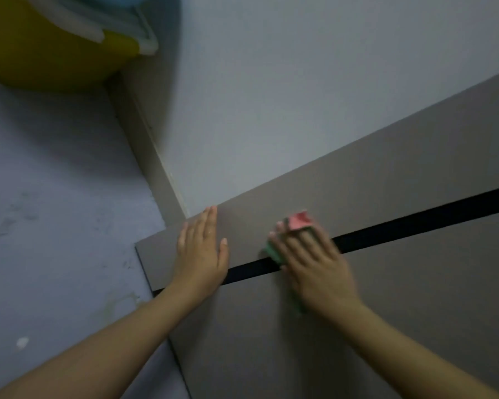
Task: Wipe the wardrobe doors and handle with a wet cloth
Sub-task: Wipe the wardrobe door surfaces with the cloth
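A grey-brown wardrobe door fills the lower right, crossed by a long black strip that runs from lower left to upper right. My right hand lies flat on a pink and green cloth, pressing it onto the door over the black strip; the hand is blurred. Pink cloth shows past the fingertips and green at the side. My left hand rests flat on the door near its upper left corner, fingers together, holding nothing.
A pale wall rises beyond the door's top edge. A bluish-grey floor lies at the left. A yellow basin with a white rim sits at the top left corner.
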The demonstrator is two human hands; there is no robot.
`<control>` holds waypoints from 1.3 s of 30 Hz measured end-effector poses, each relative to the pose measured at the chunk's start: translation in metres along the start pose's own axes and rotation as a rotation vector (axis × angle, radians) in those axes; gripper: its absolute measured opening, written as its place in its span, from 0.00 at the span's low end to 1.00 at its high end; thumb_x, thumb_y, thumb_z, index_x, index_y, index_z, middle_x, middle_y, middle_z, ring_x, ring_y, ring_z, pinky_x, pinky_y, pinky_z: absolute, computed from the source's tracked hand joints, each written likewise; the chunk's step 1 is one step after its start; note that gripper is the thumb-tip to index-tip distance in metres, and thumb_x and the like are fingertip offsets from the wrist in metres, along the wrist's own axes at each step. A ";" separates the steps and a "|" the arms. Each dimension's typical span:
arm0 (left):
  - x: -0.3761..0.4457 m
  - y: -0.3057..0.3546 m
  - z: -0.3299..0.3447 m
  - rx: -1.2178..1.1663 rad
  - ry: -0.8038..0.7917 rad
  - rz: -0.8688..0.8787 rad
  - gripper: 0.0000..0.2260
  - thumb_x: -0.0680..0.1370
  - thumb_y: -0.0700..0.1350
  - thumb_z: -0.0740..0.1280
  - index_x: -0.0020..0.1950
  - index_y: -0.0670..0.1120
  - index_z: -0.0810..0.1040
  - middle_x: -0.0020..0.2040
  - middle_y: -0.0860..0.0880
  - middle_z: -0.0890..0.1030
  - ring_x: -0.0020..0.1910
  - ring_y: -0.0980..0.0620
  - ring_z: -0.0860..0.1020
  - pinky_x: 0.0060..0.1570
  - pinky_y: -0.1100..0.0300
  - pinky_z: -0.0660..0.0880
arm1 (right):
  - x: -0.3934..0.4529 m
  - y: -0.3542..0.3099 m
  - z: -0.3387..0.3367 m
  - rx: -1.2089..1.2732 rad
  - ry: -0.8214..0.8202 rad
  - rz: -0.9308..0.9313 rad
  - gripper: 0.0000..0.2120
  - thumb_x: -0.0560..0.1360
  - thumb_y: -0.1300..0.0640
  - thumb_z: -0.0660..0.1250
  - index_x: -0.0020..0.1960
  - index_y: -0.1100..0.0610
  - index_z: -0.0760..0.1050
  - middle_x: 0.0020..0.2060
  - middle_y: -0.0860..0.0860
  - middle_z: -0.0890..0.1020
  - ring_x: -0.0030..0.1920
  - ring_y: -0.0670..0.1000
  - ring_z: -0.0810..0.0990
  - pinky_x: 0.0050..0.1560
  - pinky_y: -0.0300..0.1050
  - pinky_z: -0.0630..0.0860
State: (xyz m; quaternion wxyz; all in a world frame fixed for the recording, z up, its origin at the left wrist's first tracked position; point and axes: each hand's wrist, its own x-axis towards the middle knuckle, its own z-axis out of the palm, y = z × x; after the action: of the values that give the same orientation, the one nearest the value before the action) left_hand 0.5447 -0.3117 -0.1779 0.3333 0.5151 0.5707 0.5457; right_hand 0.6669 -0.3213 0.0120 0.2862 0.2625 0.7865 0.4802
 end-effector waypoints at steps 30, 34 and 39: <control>-0.052 -0.126 -0.041 0.263 -0.180 -0.285 0.28 0.79 0.51 0.52 0.77 0.41 0.54 0.74 0.36 0.62 0.73 0.39 0.60 0.70 0.45 0.58 | 0.109 -0.126 0.031 0.013 -0.254 -0.209 0.31 0.80 0.51 0.45 0.72 0.60 0.28 0.70 0.57 0.29 0.72 0.58 0.28 0.67 0.57 0.22; -0.049 -0.132 -0.044 0.258 -0.238 -0.270 0.30 0.77 0.52 0.50 0.77 0.41 0.55 0.73 0.37 0.64 0.72 0.39 0.63 0.69 0.46 0.59 | 0.115 -0.147 0.034 0.056 -0.303 -0.239 0.33 0.81 0.49 0.47 0.72 0.61 0.28 0.70 0.58 0.30 0.71 0.59 0.28 0.67 0.57 0.25; -0.021 -0.115 -0.039 0.115 -0.213 -0.263 0.24 0.82 0.47 0.55 0.77 0.41 0.56 0.71 0.41 0.67 0.69 0.42 0.66 0.66 0.49 0.65 | 0.065 -0.134 0.025 0.079 -0.452 -0.427 0.34 0.80 0.50 0.48 0.74 0.60 0.29 0.72 0.57 0.31 0.70 0.58 0.27 0.64 0.55 0.20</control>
State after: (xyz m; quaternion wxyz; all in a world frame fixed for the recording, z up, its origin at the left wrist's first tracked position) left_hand 0.4873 -0.3282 -0.2854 0.4304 0.5092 0.6247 0.4064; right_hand 0.6201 -0.3155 -0.1319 0.5376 0.2024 0.7585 0.3078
